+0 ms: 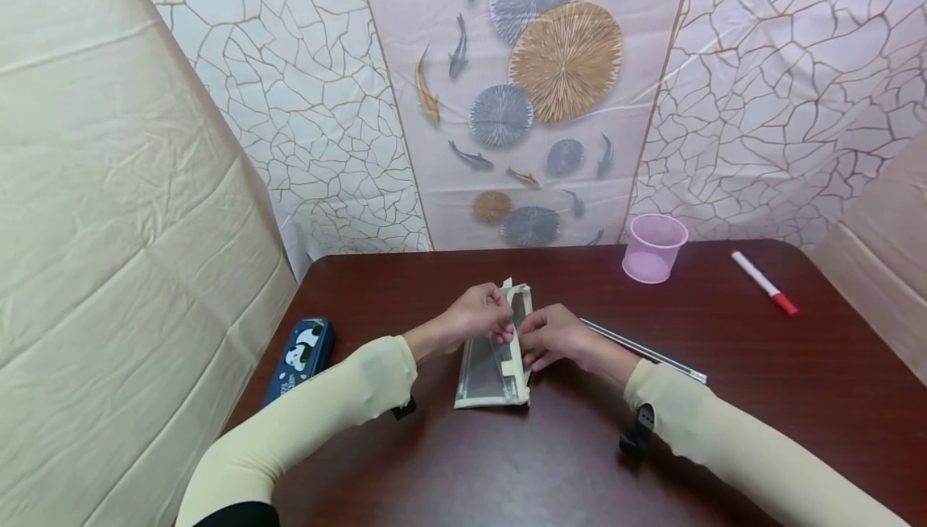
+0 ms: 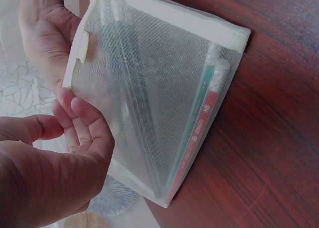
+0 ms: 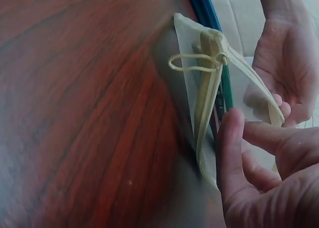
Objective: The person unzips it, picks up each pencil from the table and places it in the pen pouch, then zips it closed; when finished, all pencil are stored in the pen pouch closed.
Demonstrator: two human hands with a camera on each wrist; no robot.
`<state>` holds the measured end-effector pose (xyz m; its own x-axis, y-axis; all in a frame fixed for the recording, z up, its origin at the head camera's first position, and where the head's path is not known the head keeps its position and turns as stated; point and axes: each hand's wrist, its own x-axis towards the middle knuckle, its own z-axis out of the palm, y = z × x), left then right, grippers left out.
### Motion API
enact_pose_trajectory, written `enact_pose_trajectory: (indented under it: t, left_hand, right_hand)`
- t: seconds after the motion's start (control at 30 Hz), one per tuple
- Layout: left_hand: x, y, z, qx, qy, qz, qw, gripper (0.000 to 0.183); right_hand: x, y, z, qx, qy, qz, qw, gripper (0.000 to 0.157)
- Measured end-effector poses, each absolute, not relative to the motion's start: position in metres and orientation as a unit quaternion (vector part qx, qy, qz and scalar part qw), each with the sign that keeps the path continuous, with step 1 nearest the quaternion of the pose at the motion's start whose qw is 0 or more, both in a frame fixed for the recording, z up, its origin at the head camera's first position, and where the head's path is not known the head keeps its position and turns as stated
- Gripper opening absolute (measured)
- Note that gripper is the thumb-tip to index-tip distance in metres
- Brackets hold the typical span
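A mesh zip pouch (image 1: 487, 370) with cream edging lies between the two hands on the table. My left hand (image 1: 479, 316) pinches one edge of its opening and holds that side raised. At the gaping zip, my right hand (image 1: 554, 338) pinches a green pencil (image 3: 228, 86) between thumb and fingers, the pencil reaching into the pouch. Through the mesh in the left wrist view, a red pencil (image 2: 194, 128) and a green one beside it lie along the bottom side, with darker sticks slanting across. A cord loop (image 3: 192, 62) hangs at the zip's end.
A blue panda pencil case (image 1: 300, 354) lies at the table's left. Thin pencils (image 1: 644, 350) lie beside the right forearm. A pink translucent cup (image 1: 654, 249) stands at the back right, near a white marker with a red cap (image 1: 764, 282).
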<state>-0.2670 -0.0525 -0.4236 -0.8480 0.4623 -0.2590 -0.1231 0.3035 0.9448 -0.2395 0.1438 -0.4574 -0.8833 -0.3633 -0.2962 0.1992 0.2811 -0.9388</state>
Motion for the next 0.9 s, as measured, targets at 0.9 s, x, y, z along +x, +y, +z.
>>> enact_pose_trajectory:
  t: [0.9]
  left_hand:
    - [-0.27, -0.058, -0.425, 0.112, 0.765, 0.583, 0.251, 0.009]
  right_hand:
    - [-0.234, 0.273, -0.443, -0.092, 0.903, -0.418, 0.037, 0.026]
